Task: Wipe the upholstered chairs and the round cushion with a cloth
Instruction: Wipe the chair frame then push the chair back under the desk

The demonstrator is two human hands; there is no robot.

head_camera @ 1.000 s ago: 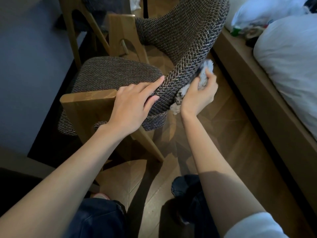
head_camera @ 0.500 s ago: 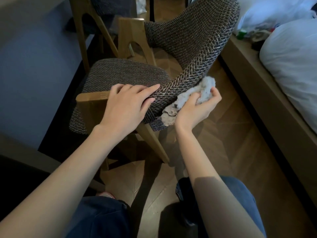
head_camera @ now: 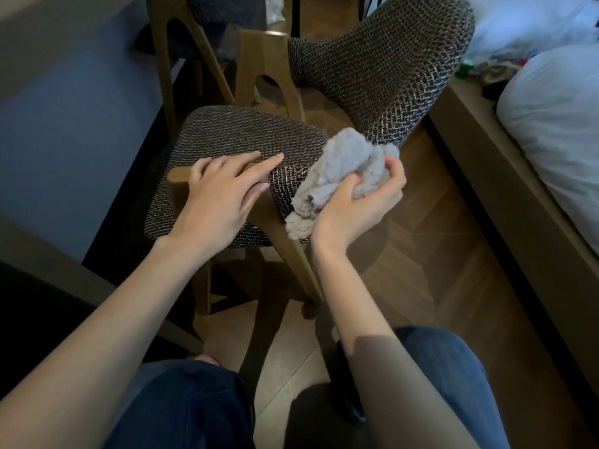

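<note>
A chair with brown tweed upholstery [head_camera: 246, 137] and wooden legs stands in front of me, its curved backrest [head_camera: 389, 69] sweeping round to the right. My left hand [head_camera: 223, 192] rests flat, fingers straight, on the wooden arm and the near end of the backrest. My right hand [head_camera: 359, 202] grips a crumpled grey cloth [head_camera: 340, 170], which lies against the outer face of the backrest's near end. A second chair [head_camera: 194, 14] shows partly at the top left. No round cushion is visible.
A wooden bed frame [head_camera: 505, 176] with white bedding [head_camera: 557, 118] runs along the right. A grey wall [head_camera: 64, 108] lies on the left, with a dark furniture edge [head_camera: 39, 303] at the lower left. The floor is herringbone wood [head_camera: 437, 270]; my jeans-clad knees fill the bottom.
My right hand has drawn the cloth down along the backrest toward its near end. My left hand has slid from the backrest onto the wooden arm. The view has shifted closer.
</note>
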